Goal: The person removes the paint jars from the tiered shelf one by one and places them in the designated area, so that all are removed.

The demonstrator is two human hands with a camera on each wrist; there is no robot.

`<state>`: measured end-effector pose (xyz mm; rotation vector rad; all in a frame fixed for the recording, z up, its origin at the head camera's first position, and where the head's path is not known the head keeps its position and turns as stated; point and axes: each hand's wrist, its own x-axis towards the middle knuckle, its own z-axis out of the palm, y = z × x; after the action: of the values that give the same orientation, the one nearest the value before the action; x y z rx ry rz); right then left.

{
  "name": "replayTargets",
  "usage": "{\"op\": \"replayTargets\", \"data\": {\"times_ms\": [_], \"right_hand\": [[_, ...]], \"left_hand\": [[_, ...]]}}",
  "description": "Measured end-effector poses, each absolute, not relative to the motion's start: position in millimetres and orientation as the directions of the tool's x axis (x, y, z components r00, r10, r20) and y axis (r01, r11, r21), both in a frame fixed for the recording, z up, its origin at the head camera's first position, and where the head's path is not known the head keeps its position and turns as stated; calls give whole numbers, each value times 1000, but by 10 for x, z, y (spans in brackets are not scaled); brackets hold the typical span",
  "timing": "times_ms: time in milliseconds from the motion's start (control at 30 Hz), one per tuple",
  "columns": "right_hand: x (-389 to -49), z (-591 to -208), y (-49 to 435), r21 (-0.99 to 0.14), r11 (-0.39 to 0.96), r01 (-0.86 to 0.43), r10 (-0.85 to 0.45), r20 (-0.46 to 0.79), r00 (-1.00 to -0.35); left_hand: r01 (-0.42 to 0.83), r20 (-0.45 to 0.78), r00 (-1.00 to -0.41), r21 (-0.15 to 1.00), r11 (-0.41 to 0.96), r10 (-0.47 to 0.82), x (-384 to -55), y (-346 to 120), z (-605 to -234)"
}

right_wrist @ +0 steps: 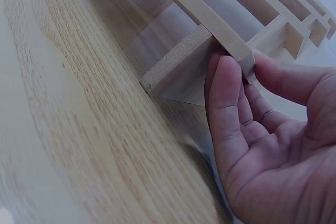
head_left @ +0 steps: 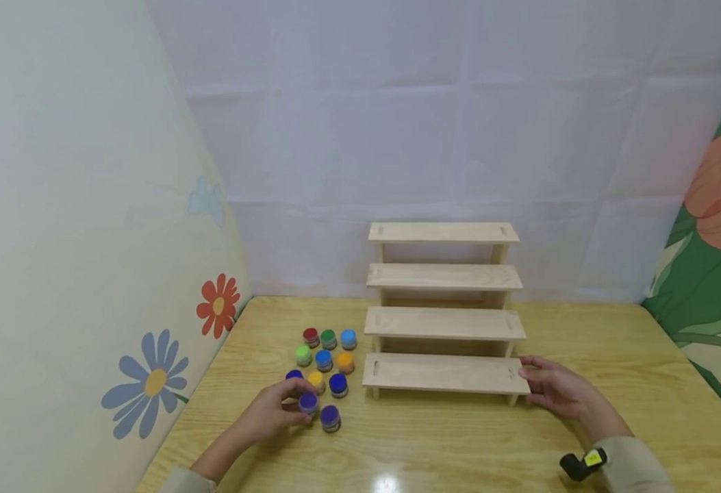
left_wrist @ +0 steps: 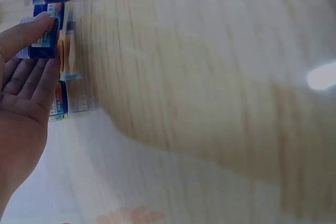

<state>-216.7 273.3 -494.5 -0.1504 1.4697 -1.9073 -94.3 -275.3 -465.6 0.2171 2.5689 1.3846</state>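
My left hand (head_left: 274, 413) pinches a small purple-lidded paint jar (head_left: 308, 402) between thumb and fingers, at the near left of a group of jars. In the left wrist view the held jar (left_wrist: 46, 43) shows a printed label and a clear part. Beside it stands another purple-lidded jar (head_left: 331, 418), with a dark blue-lidded jar (head_left: 338, 385) and a yellow one (head_left: 315, 382) just behind. My right hand (head_left: 559, 390) grips the right end of the lowest step of a wooden four-step rack (head_left: 445, 374), thumb on top and fingers beneath, as the right wrist view shows.
Farther back on the wooden table (head_left: 434, 445) stand several more jars, among them red (head_left: 311, 336), green (head_left: 329, 338), light blue (head_left: 348, 338) and orange (head_left: 345, 362). A white cloth (head_left: 335, 150) hangs behind the rack. A flower-painted panel (head_left: 89, 205) borders the left side.
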Motion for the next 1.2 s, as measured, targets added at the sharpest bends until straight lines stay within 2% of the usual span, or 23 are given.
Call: {"op": "replayTargets", "data": {"times_ms": [333,867,1033,1200], "right_hand": [[-2146,-4943,2734,-878,-103,467,-600,-319,-733],[-2131,-4952,2756,-882,-110,457,-590,-313,-745],[-2114,-4926,2752,-907,-19,421,-532,-347,-773],[-2081,-4859,2763,-943,167,289,-445,-333,-831]], "left_hand": [[-11,-153,-970,800,599,186,-930,-2749,-4688],[-34,-168,-971,803,595,171,-938,-2752,-4716],[-1,-142,-968,824,567,205,-935,-2794,-4648],[15,-107,-979,814,581,174,-981,-2846,-4514]]}}
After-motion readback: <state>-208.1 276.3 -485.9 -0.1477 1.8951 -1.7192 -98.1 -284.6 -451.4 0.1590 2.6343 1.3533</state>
